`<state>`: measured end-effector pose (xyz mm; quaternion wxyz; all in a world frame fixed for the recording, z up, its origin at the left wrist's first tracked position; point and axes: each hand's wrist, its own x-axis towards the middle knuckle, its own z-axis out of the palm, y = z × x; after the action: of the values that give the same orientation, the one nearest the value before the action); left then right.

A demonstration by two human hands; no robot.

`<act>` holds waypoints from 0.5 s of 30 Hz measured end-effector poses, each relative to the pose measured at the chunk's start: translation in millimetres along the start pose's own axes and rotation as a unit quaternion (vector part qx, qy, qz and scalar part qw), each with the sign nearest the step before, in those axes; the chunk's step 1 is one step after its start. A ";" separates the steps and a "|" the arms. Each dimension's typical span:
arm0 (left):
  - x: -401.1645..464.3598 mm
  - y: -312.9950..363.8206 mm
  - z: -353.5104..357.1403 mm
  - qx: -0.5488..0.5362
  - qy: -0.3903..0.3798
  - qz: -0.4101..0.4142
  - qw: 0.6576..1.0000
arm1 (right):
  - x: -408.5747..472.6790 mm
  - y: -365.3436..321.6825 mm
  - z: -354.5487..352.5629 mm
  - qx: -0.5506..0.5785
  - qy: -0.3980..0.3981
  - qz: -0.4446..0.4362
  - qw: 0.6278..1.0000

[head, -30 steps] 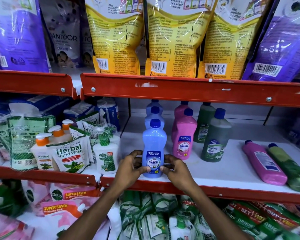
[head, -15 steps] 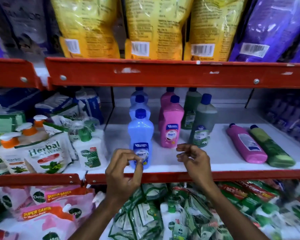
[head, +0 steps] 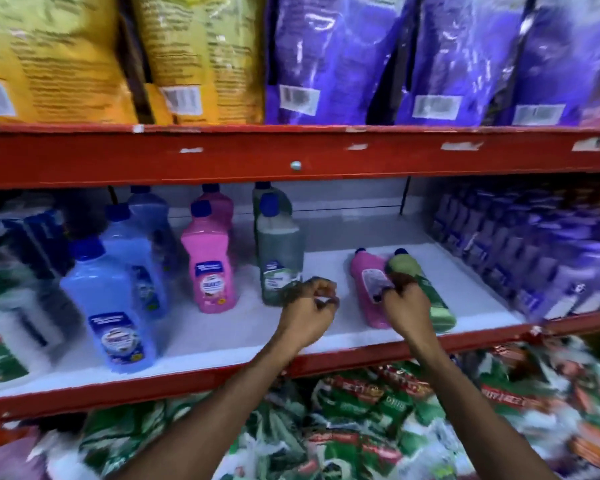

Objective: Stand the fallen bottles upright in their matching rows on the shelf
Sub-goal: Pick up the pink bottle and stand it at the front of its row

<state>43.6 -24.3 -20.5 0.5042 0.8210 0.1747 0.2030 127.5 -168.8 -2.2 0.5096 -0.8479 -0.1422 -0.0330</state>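
Observation:
Three upright rows stand on the white shelf (head: 236, 337): blue bottles (head: 115, 306) at the left, pink bottles (head: 210, 271) in the middle, dark green bottles (head: 279, 258) to their right. Further right, a fallen pink bottle (head: 366, 278) and a fallen green bottle (head: 435, 303) lie side by side, caps pointing to the back. My right hand (head: 407, 299) is on the green bottle, fingers curled over its upper part and thumb in the gap beside the pink one. My left hand (head: 309, 310) hovers in front of the green row, fingers loosely curled, holding nothing. The view is blurred.
A red shelf rail (head: 291, 157) runs overhead with yellow and purple pouches above it. Purple packs (head: 534, 254) fill the shelf's right end. Green and red pouches (head: 361, 410) lie on the shelf below. White packs sit at the far left.
Both hands let go of the front blue bottle, which stands upright, and moved right. My right hand now rests on the fallen green bottle. The view swung right.

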 end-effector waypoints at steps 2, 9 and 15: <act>24.2 4.8 23.6 -0.008 -0.034 -0.058 0.998 | 7.9 0.6 -3.3 -0.043 -0.036 0.010 0.998; 58.2 30.3 65.0 -0.041 -0.034 -0.196 0.979 | 32.8 4.4 -9.3 -0.054 -0.126 0.041 0.990; 57.8 52.2 66.4 -0.137 -0.094 -0.240 0.956 | 44.0 1.3 -11.8 -0.067 -0.172 0.067 0.981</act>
<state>131.2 -68.6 8.3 0.6602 0.6932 0.2885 0.0201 171.1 -170.6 11.2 0.4209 -0.8807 -0.1679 0.1378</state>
